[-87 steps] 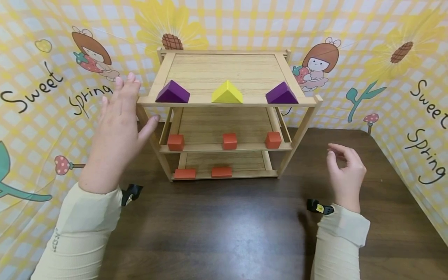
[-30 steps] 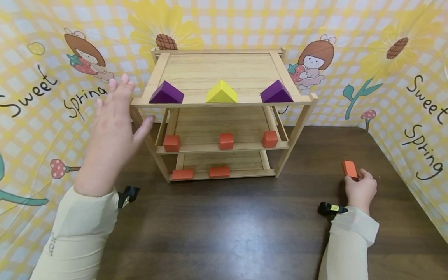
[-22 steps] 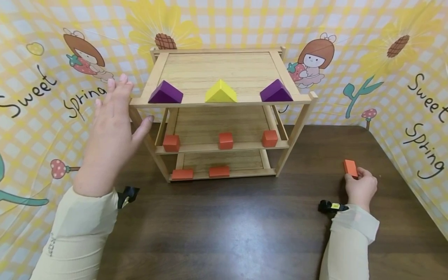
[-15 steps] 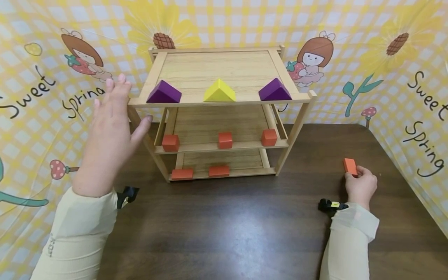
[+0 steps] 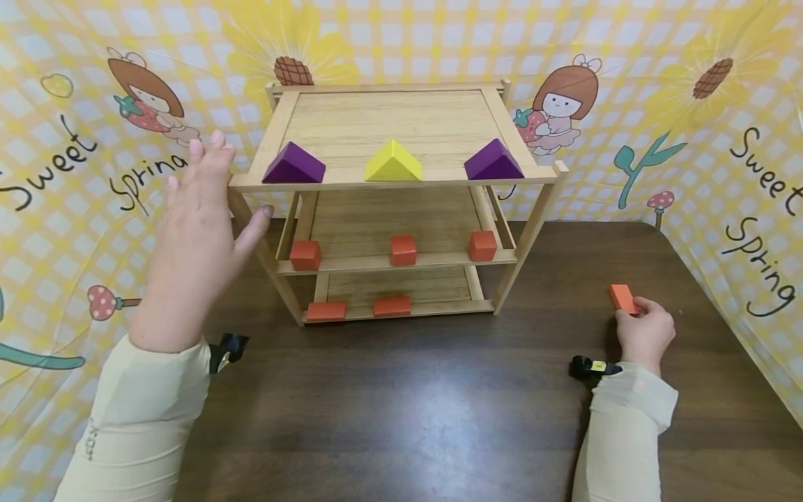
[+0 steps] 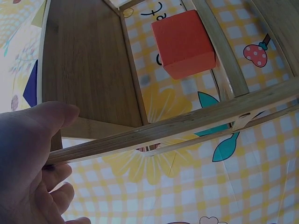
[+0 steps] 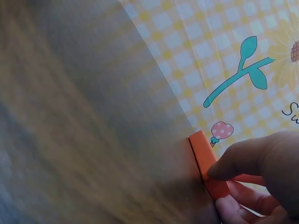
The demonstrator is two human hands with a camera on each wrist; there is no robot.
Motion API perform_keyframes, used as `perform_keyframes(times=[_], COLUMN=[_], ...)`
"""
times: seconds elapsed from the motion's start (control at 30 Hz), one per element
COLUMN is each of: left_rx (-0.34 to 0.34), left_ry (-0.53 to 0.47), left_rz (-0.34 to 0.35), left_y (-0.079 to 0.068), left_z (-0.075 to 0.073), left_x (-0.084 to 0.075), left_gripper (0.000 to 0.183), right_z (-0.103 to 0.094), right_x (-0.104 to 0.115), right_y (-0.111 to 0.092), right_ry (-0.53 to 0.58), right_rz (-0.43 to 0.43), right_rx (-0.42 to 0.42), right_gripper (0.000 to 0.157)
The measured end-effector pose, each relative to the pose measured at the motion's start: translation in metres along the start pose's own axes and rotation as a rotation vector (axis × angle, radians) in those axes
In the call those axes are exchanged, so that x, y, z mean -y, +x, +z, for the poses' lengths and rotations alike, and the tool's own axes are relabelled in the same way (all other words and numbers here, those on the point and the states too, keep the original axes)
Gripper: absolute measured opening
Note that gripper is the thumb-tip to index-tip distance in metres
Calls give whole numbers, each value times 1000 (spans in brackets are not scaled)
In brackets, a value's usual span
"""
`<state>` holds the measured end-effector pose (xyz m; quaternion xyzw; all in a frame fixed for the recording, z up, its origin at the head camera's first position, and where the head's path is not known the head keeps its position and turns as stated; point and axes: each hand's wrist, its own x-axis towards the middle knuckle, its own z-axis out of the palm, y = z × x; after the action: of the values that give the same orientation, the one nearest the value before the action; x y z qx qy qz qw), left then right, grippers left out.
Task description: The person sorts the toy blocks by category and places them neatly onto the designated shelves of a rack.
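Note:
A small three-tier wooden shelf [image 5: 392,184] stands on the dark table. My left hand [image 5: 193,244] is at its front left corner, fingers mostly straight and thumb spread; in the left wrist view the corner post [image 6: 140,135] runs between thumb and fingers. At the right, my right hand [image 5: 647,331] pinches an orange rectangular block [image 5: 623,298] between thumb and fingers; in the right wrist view the thumb presses the flat side of that block [image 7: 203,151]. Whether the block touches the table cannot be told.
Two purple triangular blocks [image 5: 293,164] flank a yellow one [image 5: 393,162] on the top shelf's front edge. Three red-orange cubes [image 5: 403,250] sit on the middle tier, two flat orange blocks [image 5: 392,305] on the bottom. Checked cloth [image 5: 439,42] hangs behind.
My right hand has gone down and right since the earliest frame and taken hold of the orange block; lately it shifts slightly left with it. The left hand keeps its place at the shelf.

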<state>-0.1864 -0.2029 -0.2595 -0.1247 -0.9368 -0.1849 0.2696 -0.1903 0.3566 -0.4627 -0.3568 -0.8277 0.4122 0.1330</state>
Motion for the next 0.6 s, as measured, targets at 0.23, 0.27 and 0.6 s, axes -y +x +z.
perform_keyframes(times=[0.23, 0.27, 0.6], left_rx=[9, 11, 22], left_ry=[-4, -5, -12], left_rz=[-15, -18, -31], left_y=[0, 0, 0], left_z=[0, 0, 0], left_x=[-1, -1, -1], left_gripper=[74, 74, 75], right_z=[1, 1, 1], right_x=[3, 3, 3], right_y=[-3, -3, -5], right_ry=[-1, 1, 7], right_rz=[-13, -11, -20], right_rx=[-3, -1, 7], right_gripper=[51, 50, 50])
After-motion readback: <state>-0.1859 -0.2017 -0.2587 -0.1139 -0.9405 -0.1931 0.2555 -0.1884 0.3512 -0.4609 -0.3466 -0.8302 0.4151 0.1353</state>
